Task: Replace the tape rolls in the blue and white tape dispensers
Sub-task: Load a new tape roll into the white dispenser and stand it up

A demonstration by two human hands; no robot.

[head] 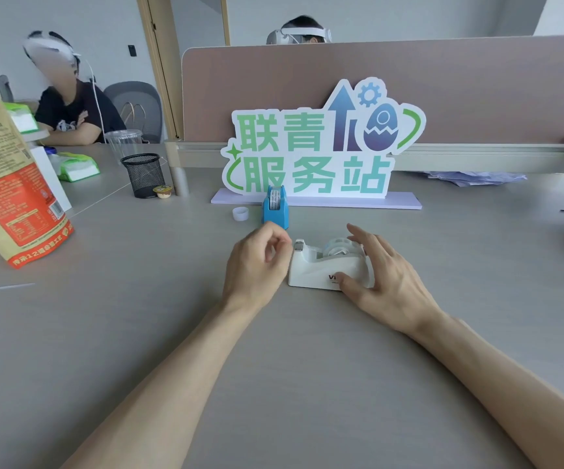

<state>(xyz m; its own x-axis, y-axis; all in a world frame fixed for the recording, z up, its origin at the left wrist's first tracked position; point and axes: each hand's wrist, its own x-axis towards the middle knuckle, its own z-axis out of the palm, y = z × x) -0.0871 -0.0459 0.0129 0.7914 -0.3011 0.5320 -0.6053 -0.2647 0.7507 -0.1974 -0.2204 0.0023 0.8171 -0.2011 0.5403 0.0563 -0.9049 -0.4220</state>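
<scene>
The white tape dispenser (328, 267) sat on the grey desk (104, 333), with a clear roll of tape (340, 247) seated in its cradle. The right hand (384, 277) braced it, thumb pressed on the near side and fingers spread open around the far end. The left hand (257, 265) hovered just beside the cutter end, thumb and forefinger pinched together; whether they held tape could not be told. The blue tape dispenser (275, 208) stood upright behind, loaded, with a small empty core (240, 213) near its left, before a lettered sign (314, 147).
</scene>
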